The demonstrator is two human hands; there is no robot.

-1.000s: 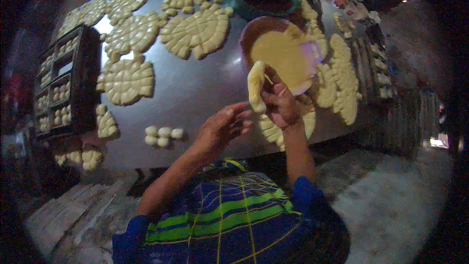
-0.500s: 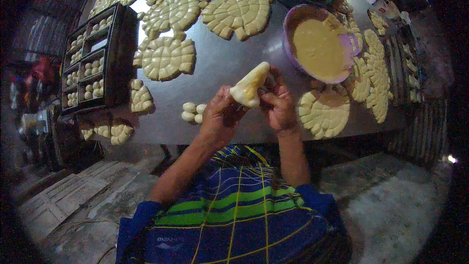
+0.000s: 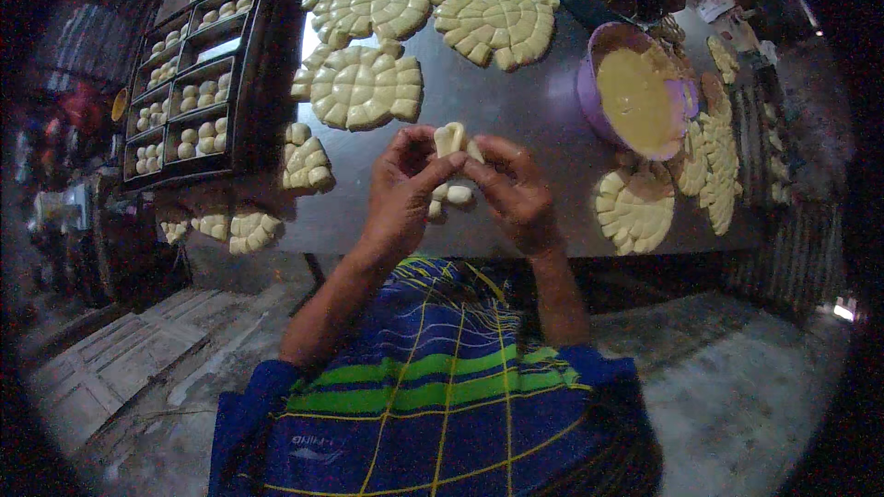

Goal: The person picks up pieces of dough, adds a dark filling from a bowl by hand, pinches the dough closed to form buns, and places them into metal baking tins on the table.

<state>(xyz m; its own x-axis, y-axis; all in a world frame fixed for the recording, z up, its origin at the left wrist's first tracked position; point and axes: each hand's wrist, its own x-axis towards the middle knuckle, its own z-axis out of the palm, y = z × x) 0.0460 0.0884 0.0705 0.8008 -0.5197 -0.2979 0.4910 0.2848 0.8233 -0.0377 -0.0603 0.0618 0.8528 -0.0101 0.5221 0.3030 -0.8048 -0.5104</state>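
Poking up between left and right fingers (image 3: 446, 167) — folded dough (image 3: 448, 139).

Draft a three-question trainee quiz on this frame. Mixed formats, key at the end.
1. Open: What do the left hand and right hand hold between their fingers?

2. True or false: The purple tub contains a yellow mixture.

3. Multiple choice: Where is the dark divided tray with dough balls relative to the hands?
A) To their left
B) To their right
C) Directly beneath them

Key:
1. A piece of pale dough.
2. True.
3. A.
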